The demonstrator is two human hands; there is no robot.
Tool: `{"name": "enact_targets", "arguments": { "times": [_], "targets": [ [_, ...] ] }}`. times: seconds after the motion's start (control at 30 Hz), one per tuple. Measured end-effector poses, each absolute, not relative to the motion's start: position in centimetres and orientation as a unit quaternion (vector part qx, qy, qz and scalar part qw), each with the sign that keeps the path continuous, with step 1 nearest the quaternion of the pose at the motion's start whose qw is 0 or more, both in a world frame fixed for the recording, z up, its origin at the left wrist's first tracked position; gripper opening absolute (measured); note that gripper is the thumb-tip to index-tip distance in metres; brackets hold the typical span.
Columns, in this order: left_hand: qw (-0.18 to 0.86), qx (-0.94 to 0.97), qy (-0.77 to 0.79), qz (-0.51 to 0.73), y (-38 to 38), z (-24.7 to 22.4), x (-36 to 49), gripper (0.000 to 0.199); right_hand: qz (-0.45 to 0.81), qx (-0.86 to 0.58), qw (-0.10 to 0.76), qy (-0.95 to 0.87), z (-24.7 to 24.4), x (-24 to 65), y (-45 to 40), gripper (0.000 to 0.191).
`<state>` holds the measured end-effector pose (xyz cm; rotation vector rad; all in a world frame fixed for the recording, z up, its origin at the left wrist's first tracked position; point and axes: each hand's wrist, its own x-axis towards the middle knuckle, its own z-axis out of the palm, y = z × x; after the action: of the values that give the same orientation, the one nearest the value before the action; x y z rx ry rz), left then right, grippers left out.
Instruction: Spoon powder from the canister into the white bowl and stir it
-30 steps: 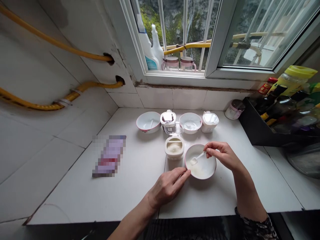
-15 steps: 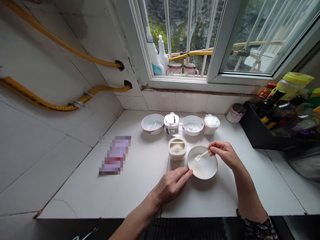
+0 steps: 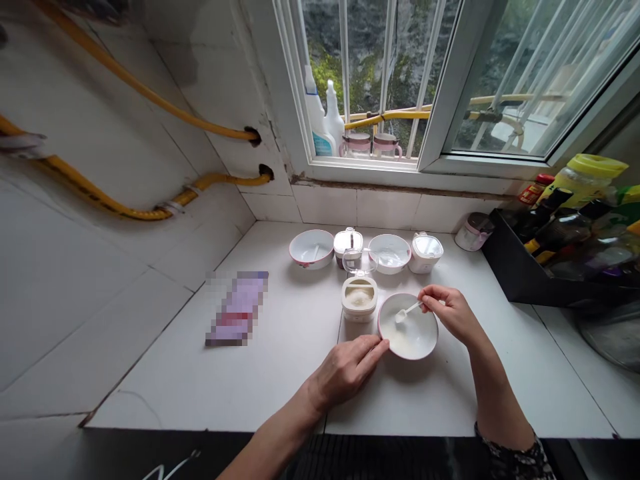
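My right hand pinches the handle of a small white spoon, whose scoop is inside a white bowl with a pink rim. Pale grains lie in the bottom of that bowl. The fingertips of my left hand press together on the bowl's left rim. Just left of the bowl stands a cream container with its clear lid up, holding pale granules. Behind are two more bowls, the left one and the right one, and two lidded containers, one dark-bottomed, one white.
A black box of bottles stands at the right, beside a dark-lidded jar. A blurred purple item lies on the left of the white counter. The window sill holds spray bottles.
The view has shifted slightly, so the counter items appear a little further right. Both hands keep their hold on the spoon and the bowl's rim.
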<state>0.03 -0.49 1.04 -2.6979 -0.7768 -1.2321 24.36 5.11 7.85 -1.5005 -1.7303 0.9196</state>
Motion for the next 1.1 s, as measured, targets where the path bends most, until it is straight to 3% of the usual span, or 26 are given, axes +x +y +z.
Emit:
{"name": "enact_targets", "arguments": {
  "times": [0.23,0.43,0.8,1.1],
  "targets": [
    [0.043,-0.88,-0.25,-0.402,-0.5,1.2,0.1,0.03,0.271,-0.526,0.3,-0.748,7.8,23.6,4.7,0.019],
    [0.037,-0.88,-0.25,-0.403,-0.5,1.2,0.1,0.029,0.306,-0.496,0.28,-0.762,7.4,22.9,4.5,0.018],
    [0.04,-0.879,-0.252,-0.403,-0.4,1.0,0.0,0.031,0.362,-0.544,0.351,-0.671,7.5,23.6,4.7,0.023],
    [0.044,-0.877,-0.248,-0.409,-0.4,1.3,0.1,0.03,0.483,-0.522,0.412,-0.57,7.3,23.9,5.3,0.023]
  ]
}}
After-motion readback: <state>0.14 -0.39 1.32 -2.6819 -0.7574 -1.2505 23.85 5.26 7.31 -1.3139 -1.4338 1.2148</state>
